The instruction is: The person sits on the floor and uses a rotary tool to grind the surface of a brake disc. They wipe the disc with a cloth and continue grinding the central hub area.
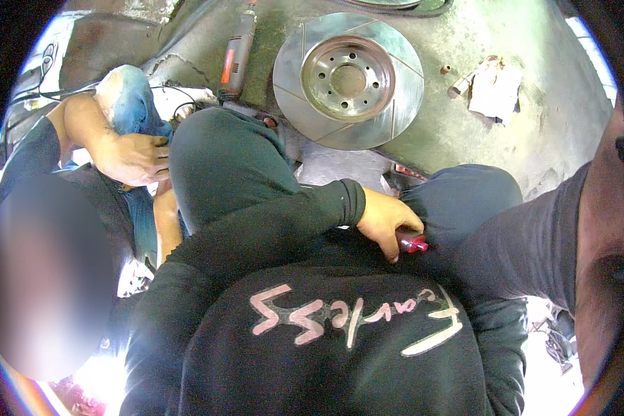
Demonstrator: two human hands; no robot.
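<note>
My left hand (390, 216) is closed around a small dark red object with a bright red tip (414, 243), held over my lap. Most of that object is hidden by the fingers, and its kind is unclear. My right arm is raised, and part of my right hand or wrist (602, 201) shows dark at the right rim; its fingers cannot be made out. Beyond my knees a slotted metal brake disc (407, 80) lies flat on the floor, its hub face upward. Neither hand touches it.
A grey and red power tool (237, 59) lies left of the disc. To the right are a crumpled white cloth or paper (496, 90) and a small brownish cylinder (446, 69). Another person sits close on my left, a hand (137, 158) near my knee. Cables run behind them.
</note>
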